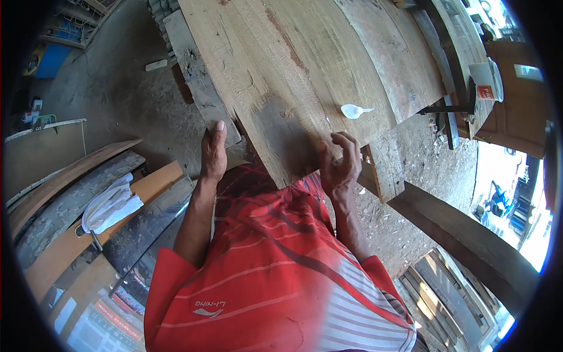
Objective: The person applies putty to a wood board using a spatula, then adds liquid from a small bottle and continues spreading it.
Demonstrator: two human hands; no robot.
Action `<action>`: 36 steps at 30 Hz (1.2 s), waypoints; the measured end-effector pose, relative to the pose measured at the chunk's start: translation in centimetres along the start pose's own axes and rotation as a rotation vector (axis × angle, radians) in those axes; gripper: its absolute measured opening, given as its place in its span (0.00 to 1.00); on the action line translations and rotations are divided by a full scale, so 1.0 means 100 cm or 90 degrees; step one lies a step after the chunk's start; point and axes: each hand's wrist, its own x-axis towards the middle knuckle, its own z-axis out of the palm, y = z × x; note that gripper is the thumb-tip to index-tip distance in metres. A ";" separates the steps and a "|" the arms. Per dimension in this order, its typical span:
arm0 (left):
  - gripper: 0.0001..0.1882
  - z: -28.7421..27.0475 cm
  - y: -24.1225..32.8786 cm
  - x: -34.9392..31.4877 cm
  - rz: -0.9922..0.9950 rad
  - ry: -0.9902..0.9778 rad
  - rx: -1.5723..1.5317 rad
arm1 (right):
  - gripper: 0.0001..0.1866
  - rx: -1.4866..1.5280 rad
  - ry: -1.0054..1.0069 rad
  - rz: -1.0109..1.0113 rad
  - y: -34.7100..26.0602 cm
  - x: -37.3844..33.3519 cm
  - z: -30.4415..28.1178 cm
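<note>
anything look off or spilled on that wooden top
The white bottle lies on its side rather than standing on the wooden top, and a dark patch at its near end breaks the pale grain; stain, spill or shadow, I cannot tell.

Wide fisheye view from the head, steeply downward, near above hands (214,154) (343,165) and tabletop (281,64).
</note>
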 end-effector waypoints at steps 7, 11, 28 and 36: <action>0.22 0.010 0.019 -0.001 0.025 0.062 0.041 | 0.15 0.040 0.079 0.178 0.036 0.000 -0.002; 0.23 0.000 0.009 0.000 -0.025 0.042 0.033 | 0.20 -0.012 0.061 0.185 0.039 0.007 0.002; 0.28 -0.006 0.010 0.001 -0.026 -0.002 0.040 | 0.17 -0.004 0.013 0.148 0.054 0.043 0.012; 0.29 -0.006 0.014 -0.002 -0.055 -0.011 0.023 | 0.14 0.023 -0.047 0.197 0.028 0.025 -0.006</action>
